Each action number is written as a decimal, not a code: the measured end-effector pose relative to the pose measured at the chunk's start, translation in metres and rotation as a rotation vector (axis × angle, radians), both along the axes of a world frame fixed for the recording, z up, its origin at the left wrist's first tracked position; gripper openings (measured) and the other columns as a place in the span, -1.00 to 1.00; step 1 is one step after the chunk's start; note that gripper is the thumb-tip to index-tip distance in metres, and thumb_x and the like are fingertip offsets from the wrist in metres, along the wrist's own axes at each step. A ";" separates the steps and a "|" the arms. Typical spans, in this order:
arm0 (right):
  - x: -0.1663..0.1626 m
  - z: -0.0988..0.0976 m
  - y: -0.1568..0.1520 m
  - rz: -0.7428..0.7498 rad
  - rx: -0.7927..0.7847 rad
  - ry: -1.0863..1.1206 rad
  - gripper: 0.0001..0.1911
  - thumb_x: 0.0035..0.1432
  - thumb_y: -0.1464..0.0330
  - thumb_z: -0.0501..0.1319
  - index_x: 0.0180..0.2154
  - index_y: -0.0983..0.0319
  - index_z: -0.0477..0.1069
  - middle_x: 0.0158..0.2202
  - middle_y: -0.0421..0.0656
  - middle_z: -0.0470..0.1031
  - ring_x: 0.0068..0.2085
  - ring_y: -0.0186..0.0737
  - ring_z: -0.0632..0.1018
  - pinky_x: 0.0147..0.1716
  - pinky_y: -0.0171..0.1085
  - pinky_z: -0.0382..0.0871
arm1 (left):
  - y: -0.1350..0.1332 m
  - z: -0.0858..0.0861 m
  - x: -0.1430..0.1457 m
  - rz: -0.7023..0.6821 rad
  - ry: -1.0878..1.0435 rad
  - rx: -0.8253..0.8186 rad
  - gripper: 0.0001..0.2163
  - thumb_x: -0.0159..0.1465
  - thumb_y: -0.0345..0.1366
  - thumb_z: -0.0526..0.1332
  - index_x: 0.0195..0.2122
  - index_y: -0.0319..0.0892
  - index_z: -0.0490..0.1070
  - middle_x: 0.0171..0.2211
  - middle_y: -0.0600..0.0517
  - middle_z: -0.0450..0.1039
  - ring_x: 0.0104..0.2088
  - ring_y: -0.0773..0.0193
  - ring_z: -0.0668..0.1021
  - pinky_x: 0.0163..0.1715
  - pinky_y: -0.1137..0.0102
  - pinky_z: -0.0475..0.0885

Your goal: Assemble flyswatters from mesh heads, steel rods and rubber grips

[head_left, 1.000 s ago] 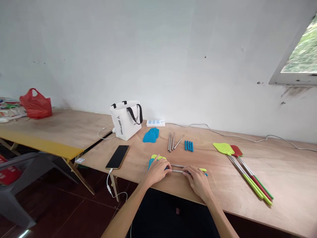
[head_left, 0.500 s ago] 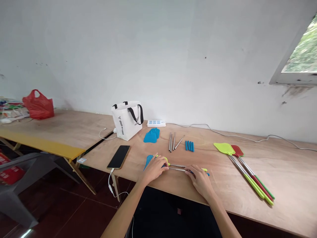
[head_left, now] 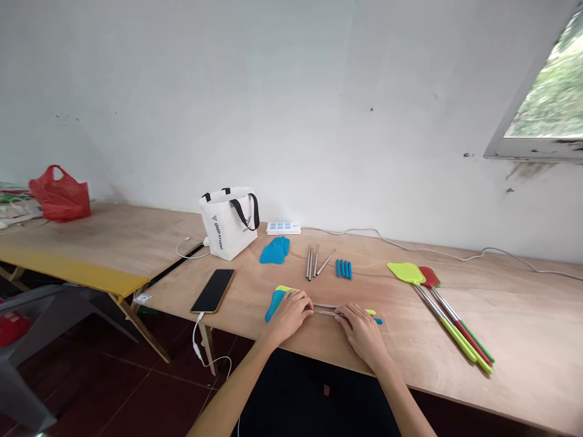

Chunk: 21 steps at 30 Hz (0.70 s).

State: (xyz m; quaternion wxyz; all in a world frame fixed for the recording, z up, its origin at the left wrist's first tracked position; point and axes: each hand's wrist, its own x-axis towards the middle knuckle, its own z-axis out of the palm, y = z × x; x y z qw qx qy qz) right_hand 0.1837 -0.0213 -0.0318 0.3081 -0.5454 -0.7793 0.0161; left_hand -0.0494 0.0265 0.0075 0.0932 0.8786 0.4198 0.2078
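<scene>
Plywood tabletop (head_left: 455, 388), near edge: left hand (head_left: 289, 314) pressed over blue swatter head (head_left: 273, 303), steadying it; right hand (head_left: 362, 331) pinches its metal rod (head_left: 325, 312), lined up.

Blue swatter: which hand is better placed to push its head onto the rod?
Left, probably. The left hand rests on the blue swatter head; the right hand is on the metal rod near the handle end.

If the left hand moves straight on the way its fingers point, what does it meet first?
The left hand points up and right across the table; probably it first meets the loose metal rods, though depth is unclear.
</scene>
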 end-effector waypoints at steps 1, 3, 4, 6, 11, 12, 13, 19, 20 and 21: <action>-0.001 0.000 0.000 0.004 0.005 -0.010 -0.75 0.44 0.31 0.01 -0.17 0.12 0.46 -0.20 -0.15 0.55 -0.16 -0.14 0.55 -0.12 -0.19 0.36 | -0.001 0.000 0.001 0.006 -0.003 -0.006 -0.96 0.37 -0.37 0.27 -0.24 -0.11 0.47 -0.17 0.06 0.51 -0.05 0.18 0.52 0.06 0.25 0.34; -0.003 0.001 -0.001 0.007 0.017 -0.045 -0.76 0.43 0.32 0.02 -0.17 0.12 0.46 -0.19 -0.14 0.54 -0.15 -0.13 0.54 -0.10 -0.17 0.37 | -0.004 0.000 0.003 0.010 0.000 -0.007 -0.94 0.37 -0.40 0.24 -0.20 -0.10 0.47 -0.13 0.06 0.51 -0.03 0.17 0.52 0.06 0.24 0.34; -0.004 0.001 -0.001 0.001 0.026 -0.068 -0.77 0.43 0.32 0.03 -0.17 0.11 0.47 -0.18 -0.14 0.53 -0.14 -0.12 0.53 -0.09 -0.16 0.36 | -0.006 0.000 0.004 0.014 0.005 -0.004 -0.92 0.38 -0.42 0.22 -0.19 -0.10 0.47 -0.12 0.05 0.51 -0.03 0.17 0.53 0.06 0.23 0.34; -0.005 0.001 -0.002 -0.029 0.057 -0.114 -0.77 0.41 0.33 0.05 -0.15 0.10 0.49 -0.09 -0.11 0.52 -0.07 -0.07 0.51 -0.04 -0.10 0.35 | -0.008 -0.002 0.007 0.032 0.020 0.009 -0.88 0.39 -0.43 0.17 -0.19 -0.10 0.47 -0.12 0.03 0.50 -0.04 0.16 0.54 0.06 0.21 0.34; -0.006 -0.004 -0.002 -0.141 0.099 -0.157 -0.66 0.35 0.42 0.02 -0.04 0.07 0.53 0.12 -0.07 0.48 0.10 -0.02 0.47 0.12 0.04 0.26 | -0.008 -0.013 0.015 0.082 0.011 0.088 -0.76 0.42 -0.47 0.04 -0.10 -0.10 0.48 -0.08 0.00 0.51 -0.03 0.17 0.55 0.20 0.12 0.27; -0.005 -0.006 -0.002 -0.163 0.093 -0.165 -0.62 0.34 0.45 0.01 -0.01 0.06 0.53 0.14 -0.07 0.48 0.13 -0.02 0.46 0.15 0.06 0.24 | -0.006 -0.016 0.016 0.091 0.000 0.099 -0.74 0.42 -0.47 0.03 -0.07 -0.10 0.47 -0.06 0.00 0.50 0.00 0.17 0.54 0.24 0.09 0.24; -0.005 -0.007 -0.002 -0.185 0.090 -0.176 -0.59 0.32 0.47 0.00 0.02 0.07 0.52 0.15 -0.06 0.47 0.15 -0.01 0.45 0.18 0.10 0.22 | -0.005 -0.019 0.017 0.099 -0.011 0.105 -0.73 0.42 -0.48 0.02 -0.03 -0.09 0.46 -0.02 0.00 0.50 0.03 0.16 0.54 0.28 0.06 0.20; -0.004 -0.017 0.000 -0.252 0.084 -0.227 -0.53 0.30 0.48 -0.02 0.10 0.08 0.48 0.25 -0.01 0.40 0.30 0.07 0.34 0.27 0.37 -0.01 | -0.002 -0.029 0.018 0.095 -0.015 0.145 -0.65 0.42 -0.49 -0.01 0.13 -0.06 0.36 0.15 -0.04 0.43 0.22 0.09 0.44 0.36 -0.14 0.04; -0.004 -0.018 0.000 -0.251 0.082 -0.223 -0.52 0.30 0.48 -0.02 0.11 0.07 0.48 0.26 -0.01 0.39 0.31 0.08 0.33 0.27 0.39 -0.02 | -0.002 -0.030 0.019 0.096 -0.024 0.159 -0.66 0.43 -0.49 -0.01 0.14 -0.07 0.36 0.15 -0.05 0.42 0.24 0.08 0.42 0.35 -0.13 0.06; -0.003 -0.019 0.000 -0.247 0.078 -0.216 -0.52 0.30 0.48 -0.02 0.11 0.07 0.48 0.26 -0.01 0.39 0.31 0.08 0.33 0.27 0.39 -0.02 | -0.003 -0.029 0.019 0.099 -0.039 0.173 -0.67 0.43 -0.46 0.00 0.14 -0.07 0.35 0.16 -0.06 0.41 0.25 0.08 0.41 0.35 -0.10 0.11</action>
